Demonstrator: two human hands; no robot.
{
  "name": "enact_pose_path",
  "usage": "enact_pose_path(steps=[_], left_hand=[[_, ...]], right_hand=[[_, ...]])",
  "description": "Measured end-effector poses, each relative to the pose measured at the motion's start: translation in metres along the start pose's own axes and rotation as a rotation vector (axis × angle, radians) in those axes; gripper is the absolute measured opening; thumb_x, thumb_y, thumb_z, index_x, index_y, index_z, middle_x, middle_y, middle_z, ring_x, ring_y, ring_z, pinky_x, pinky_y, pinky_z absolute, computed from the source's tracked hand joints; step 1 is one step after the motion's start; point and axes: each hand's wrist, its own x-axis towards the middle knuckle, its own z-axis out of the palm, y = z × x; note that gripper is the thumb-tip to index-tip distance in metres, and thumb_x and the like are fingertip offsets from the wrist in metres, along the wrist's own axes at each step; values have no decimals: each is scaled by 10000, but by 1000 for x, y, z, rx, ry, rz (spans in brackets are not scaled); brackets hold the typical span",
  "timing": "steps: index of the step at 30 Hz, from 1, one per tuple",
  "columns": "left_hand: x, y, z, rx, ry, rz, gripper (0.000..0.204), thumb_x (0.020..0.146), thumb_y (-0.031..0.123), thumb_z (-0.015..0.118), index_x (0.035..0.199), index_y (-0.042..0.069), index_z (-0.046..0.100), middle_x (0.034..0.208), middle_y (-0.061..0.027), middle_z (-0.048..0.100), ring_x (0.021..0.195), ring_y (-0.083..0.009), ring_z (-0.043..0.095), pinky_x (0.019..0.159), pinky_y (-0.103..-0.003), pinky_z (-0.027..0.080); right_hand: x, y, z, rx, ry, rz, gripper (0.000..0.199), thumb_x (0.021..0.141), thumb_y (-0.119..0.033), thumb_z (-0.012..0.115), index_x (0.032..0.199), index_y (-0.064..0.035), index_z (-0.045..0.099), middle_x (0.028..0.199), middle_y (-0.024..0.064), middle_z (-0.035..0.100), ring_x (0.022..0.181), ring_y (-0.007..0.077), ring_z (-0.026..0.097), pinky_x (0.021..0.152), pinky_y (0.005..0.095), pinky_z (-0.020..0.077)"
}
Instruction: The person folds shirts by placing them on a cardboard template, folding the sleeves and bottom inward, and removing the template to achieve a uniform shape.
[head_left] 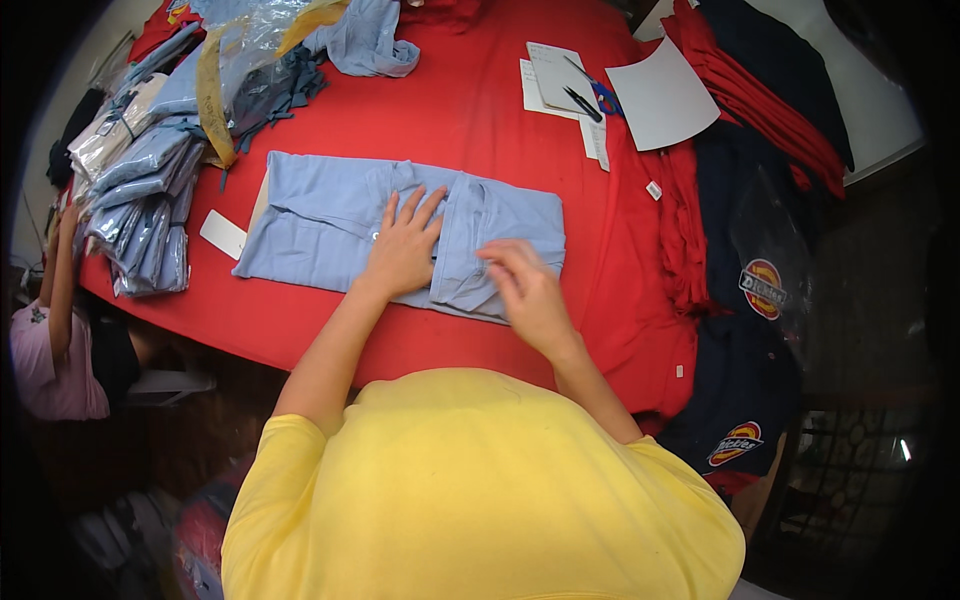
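Note:
A light blue button-front shirt (320, 235), folded into a long rectangle, lies across the red cloth in front of me. My left hand (405, 245) presses flat on its middle with the fingers spread, beside a folded-over flap. Over the shirt's right part is my right hand (525, 290), its fingers bent and the thumb and index tips close together. Whether cloth is between them I cannot make out. A white card (223, 235) sticks out by the shirt's left end.
Bagged blue garments (150, 205) are stacked at the left, near a seated person (65, 340). Scissors (605, 97), a black pen (582, 104) and paper sheets (663, 92) lie at the far right. Red garments (640, 250) and dark navy garments (740, 380) cover the right side.

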Motion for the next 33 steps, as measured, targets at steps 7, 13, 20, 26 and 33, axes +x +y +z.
enact_pose_path(steps=[7, 13, 20, 26, 33], left_hand=[[0, -6, -35, -539, 230, -100, 391, 801, 211, 625, 1151, 38, 604, 1411, -105, 433, 1312, -319, 375, 1094, -457, 288], [49, 40, -24, -319, 281, -98, 379, 796, 254, 701, 1100, 39, 631, 1145, -97, 586, 1026, -291, 539, 891, -404, 450], [64, 42, -2, -145, 164, -28, 422, 797, 323, 698, 1122, 62, 633, 1163, -120, 580, 1049, -316, 528, 916, -410, 427], [108, 83, 25, -174, 301, 112, 445, 794, 319, 688, 1144, 57, 608, 1136, -126, 596, 1054, -313, 522, 922, -434, 395], [132, 95, 50, -460, 190, 207, 299, 856, 272, 648, 1001, 19, 582, 1008, -142, 603, 980, -334, 533, 866, -458, 404]], right_hand=[[-37, 66, -43, -147, 259, 322, 228, 891, 68, 459, 1027, 10, 633, 996, 109, 595, 819, 198, 614, 706, 294, 519], [-30, 83, -36, -33, 231, 544, 273, 855, -82, 641, 1119, -24, 605, 949, 107, 652, 823, 210, 640, 747, 325, 511], [-28, 87, -35, -190, 221, 383, 229, 850, -77, 649, 1064, -13, 597, 939, 109, 645, 767, 199, 631, 714, 327, 498], [-25, 100, -38, 26, 178, 507, 173, 848, -69, 645, 1003, -7, 600, 886, 93, 644, 709, 197, 617, 682, 326, 494], [-18, 84, -55, -152, 66, 446, 88, 819, -87, 662, 837, -18, 611, 760, 85, 616, 682, 234, 609, 644, 364, 478]])
